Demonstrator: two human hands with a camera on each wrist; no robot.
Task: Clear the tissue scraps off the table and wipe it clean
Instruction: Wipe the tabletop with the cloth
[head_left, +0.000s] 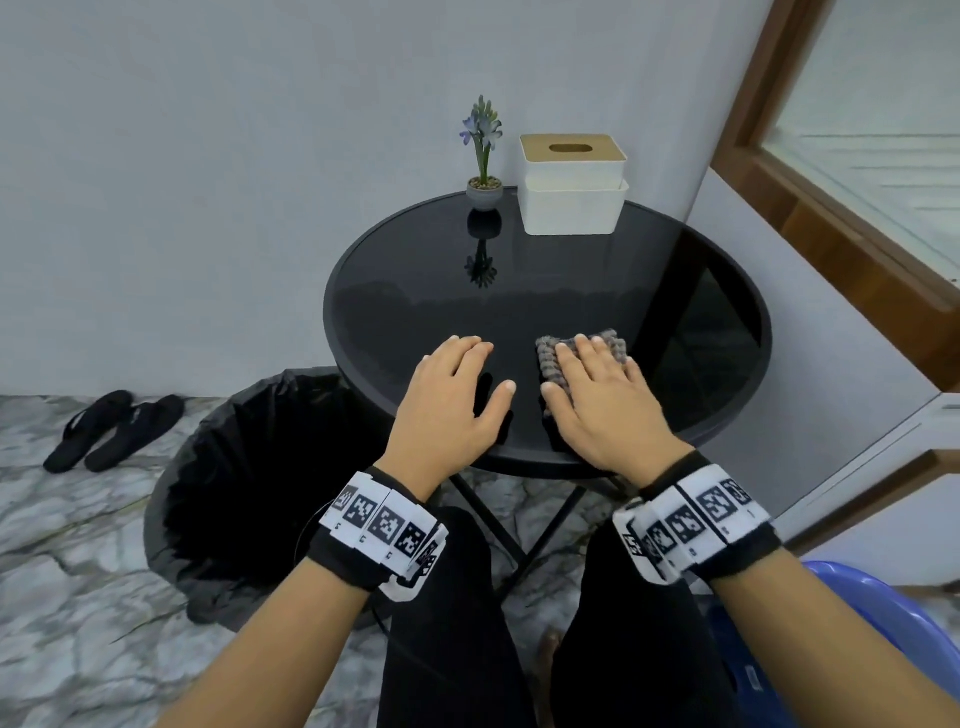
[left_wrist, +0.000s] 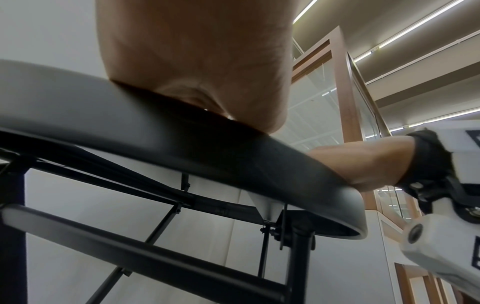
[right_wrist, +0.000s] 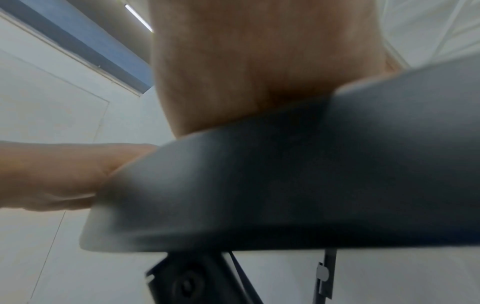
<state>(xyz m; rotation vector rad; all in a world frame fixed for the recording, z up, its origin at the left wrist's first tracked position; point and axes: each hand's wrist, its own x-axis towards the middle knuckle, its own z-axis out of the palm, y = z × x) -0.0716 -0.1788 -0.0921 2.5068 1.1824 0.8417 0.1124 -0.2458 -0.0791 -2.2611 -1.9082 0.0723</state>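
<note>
the round black tabletop (head_left: 545, 291) shows no tissue scraps, the left hand (head_left: 457, 395) rests flat with straight fingers, and the right hand (head_left: 602, 400) presses the grey cloth (head_left: 550, 364) near the front edge, where it could slip off.

Your right hand (head_left: 597, 400) is covering most of the grey cloth (head_left: 553, 364), so you are seeing only its top and left edges in the head view. In both wrist views the table rim (left_wrist: 233, 164) is blocking your fingers entirely; the right wrist view is blurring the rim (right_wrist: 285, 174) and your left hand (right_wrist: 52, 174) at its left edge. The inside of the black bin (head_left: 249, 478) at lower left is showing only darkness, its contents impossible to tell. The blue stool (head_left: 883, 623) is running off the lower right corner.
</note>
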